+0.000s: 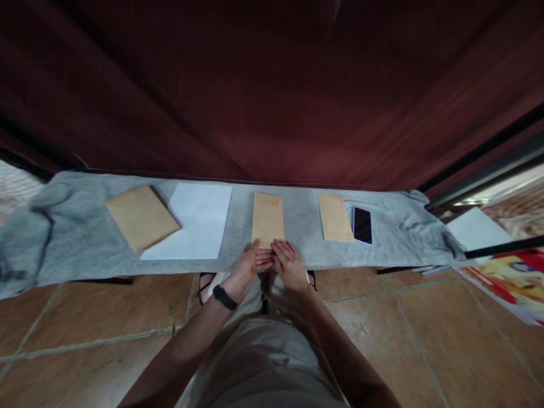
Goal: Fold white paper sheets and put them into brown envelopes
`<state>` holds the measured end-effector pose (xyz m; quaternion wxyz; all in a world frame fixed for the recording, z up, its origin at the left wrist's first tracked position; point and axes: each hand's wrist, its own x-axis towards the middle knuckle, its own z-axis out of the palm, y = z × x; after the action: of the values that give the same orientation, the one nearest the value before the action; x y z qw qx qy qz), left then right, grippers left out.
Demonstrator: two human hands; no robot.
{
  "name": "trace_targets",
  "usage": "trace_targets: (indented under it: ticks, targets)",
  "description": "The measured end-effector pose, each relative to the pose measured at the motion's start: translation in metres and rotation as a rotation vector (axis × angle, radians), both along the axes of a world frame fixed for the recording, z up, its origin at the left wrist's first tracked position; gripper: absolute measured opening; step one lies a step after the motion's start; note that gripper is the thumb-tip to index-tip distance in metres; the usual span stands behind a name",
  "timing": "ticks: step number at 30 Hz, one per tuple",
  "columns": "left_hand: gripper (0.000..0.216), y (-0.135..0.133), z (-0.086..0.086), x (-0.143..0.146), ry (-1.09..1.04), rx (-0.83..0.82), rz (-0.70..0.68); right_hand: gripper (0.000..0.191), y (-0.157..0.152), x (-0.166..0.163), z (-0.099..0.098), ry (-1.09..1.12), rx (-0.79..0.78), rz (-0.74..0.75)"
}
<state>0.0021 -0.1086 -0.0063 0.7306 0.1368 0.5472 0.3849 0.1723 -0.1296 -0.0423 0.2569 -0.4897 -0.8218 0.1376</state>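
A narrow brown paper envelope (pixel 267 218) lies lengthwise on the grey cloth in front of me, and both hands are at its near end. My left hand (pixel 250 263), with a black band on the wrist, has its thumb at the near left corner and its fingers across just below the near edge. Meeting it from the other side, my right hand (pixel 289 263) has its fingers bent over the near right corner. Parts of the fingertips are hidden where the hands meet.
Left on the grey cloth (pixel 297 258) are white paper sheets (pixel 199 221) and a stack of larger brown envelopes (pixel 142 218). To the right lie another brown envelope (pixel 335 217) and a phone (pixel 362 225). A dark red curtain (pixel 272 113) hangs behind.
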Motion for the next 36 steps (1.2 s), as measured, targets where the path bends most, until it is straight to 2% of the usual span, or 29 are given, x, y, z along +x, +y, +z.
trace_targets:
  ticks: [4, 8, 11, 13, 15, 19, 23, 31, 36]
  targets:
    - [0.036, -0.007, -0.003, -0.011, 0.047, 0.079, -0.140, 0.050, 0.000, 0.000, 0.001, -0.045, -0.002, 0.002]
    - [0.046, 0.004, -0.005, -0.015, 0.322, 0.387, -0.125, 0.049, -0.001, -0.002, -0.001, -0.059, -0.013, -0.006]
    - [0.043, 0.034, -0.003, -0.020, 0.727, 0.761, -0.083, 0.047, -0.002, -0.003, -0.003, -0.059, -0.010, -0.013]
    - [0.041, 0.062, -0.005, -0.026, 0.955, 1.003, -0.188, 0.046, -0.002, -0.003, -0.005, -0.062, -0.005, -0.024]
    - [0.047, 0.090, -0.009, -0.031, 1.115, 1.124, -0.335, 0.046, -0.003, -0.004, -0.005, -0.066, 0.002, -0.034]
    - [0.056, 0.136, -0.024, -0.036, 1.344, 1.176, -0.616, 0.045, -0.003, -0.005, -0.003, -0.061, 0.016, -0.030]
    - [0.058, 0.161, -0.033, -0.031, 1.444, 1.210, -0.794, 0.046, -0.002, -0.005, -0.003, -0.054, 0.023, -0.024]
    - [0.059, 0.170, -0.027, -0.018, 1.495, 1.229, -1.054, 0.048, -0.001, -0.005, -0.011, -0.059, 0.093, -0.032]
    - [0.058, 0.166, -0.028, -0.015, 1.473, 1.263, -1.109, 0.047, -0.002, -0.005, -0.013, -0.068, 0.103, -0.037]
